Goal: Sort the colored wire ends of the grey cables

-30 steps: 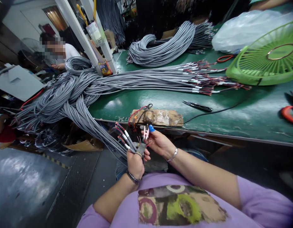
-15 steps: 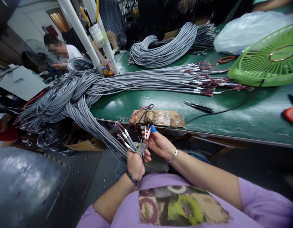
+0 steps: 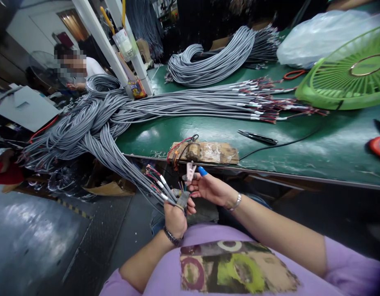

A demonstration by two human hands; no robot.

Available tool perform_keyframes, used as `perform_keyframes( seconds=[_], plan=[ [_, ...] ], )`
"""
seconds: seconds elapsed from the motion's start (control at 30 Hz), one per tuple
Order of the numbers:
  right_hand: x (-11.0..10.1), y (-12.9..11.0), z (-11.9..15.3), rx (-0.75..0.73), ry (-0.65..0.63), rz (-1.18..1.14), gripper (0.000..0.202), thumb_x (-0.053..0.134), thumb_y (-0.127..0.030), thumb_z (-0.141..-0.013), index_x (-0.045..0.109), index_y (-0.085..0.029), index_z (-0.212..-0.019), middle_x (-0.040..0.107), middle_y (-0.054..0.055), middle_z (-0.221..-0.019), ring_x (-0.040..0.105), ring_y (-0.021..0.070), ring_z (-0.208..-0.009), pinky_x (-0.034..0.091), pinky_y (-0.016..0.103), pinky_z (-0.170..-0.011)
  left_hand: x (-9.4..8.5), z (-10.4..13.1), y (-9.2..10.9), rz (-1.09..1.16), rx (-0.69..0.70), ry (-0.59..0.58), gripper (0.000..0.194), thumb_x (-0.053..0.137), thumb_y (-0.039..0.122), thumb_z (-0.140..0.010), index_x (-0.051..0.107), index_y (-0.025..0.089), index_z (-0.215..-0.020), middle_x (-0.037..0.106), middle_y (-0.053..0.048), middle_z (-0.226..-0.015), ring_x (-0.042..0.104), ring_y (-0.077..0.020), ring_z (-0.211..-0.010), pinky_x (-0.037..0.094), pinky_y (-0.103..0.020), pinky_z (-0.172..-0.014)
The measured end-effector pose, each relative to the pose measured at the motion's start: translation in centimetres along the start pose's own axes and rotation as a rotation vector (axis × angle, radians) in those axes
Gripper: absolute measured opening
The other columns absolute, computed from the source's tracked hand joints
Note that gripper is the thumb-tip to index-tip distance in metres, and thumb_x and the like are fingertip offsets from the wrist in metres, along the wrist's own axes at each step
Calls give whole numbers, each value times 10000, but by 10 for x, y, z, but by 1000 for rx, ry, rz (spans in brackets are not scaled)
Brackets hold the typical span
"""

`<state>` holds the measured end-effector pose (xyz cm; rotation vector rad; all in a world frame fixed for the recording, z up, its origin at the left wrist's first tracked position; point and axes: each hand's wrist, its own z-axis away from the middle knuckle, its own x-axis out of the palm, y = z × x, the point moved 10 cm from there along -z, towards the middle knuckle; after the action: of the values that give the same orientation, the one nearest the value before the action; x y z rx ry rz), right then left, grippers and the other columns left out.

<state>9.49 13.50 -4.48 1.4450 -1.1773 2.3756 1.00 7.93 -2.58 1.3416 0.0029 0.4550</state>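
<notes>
Bench: green top (image 3: pixel 301 158), scuffed along the near edge.
Far edge: coiled grey cable (image 3: pixel 214 61), centre; plastic bag (image 3: pixel 319 41), toward the far right corner.
Middle: long row of grey cables (image 3: pixel 184 106), white-sleeved ends pointing right; green fan (image 3: pixel 353 76) at that end.
Near edge: wooden block (image 3: pixel 214 153); black snips (image 3: pixel 258 138) farther in, to its right.
Room: white posts (image 3: pixel 139 68) behind the bench; co-worker in a white top (image 3: pixel 93 68) beyond the left end; grey floor (image 3: pixel 32 234).
Cable bundle (image 3: pixel 126 164): hangs off the near edge into the left hand; stripped ends fan upward.
Left hand (image 3: pixel 175 216): clamped on the bundle, thumb covered in grey.
Right hand (image 3: pixel 214 190): thumb, blue-tipped, apart from the fingers; contact with the wires cannot be told.
Pink clip (image 3: pixel 191 172): just below the block, beside the right fingers; support unclear.
Change, against half a second ago: right hand shifted right, thumb farther from the clip; held cable ends slightly lower and left.
</notes>
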Motion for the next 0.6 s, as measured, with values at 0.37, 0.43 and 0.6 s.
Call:
perform_keyframes(
  seconds=[0.37,0.43,0.6],
  plan=[
    [12,-16,22,8,28,462,300,809,-346,-647,647,-142,-794,648,15,-746,566,95,-639,458,214,-597,-5,0,-6,-175,57,-44,354,660,451,-763,608,149,-586,587,-6,-470,536,-93,-399,353,-186,-410],
    [14,-16,22,-6,52,522,307,815,-350,-630,650,-140,-781,628,0,-716,534,85,-610,432,208,-581,-4,1,-5,-190,59,-48,359,663,455,-761,613,147,-582,597,-13,-480,540,-94,-403,363,-187,-415],
    [22,-17,20,-83,27,595,272,776,-379,-675,638,-150,-729,615,-6,-653,513,98,-579,413,232,-577,-5,3,-5,-210,47,-42,355,675,458,-748,609,149,-586,605,-18,-488,546,-98,-414,375,-186,-421]
  ],
)
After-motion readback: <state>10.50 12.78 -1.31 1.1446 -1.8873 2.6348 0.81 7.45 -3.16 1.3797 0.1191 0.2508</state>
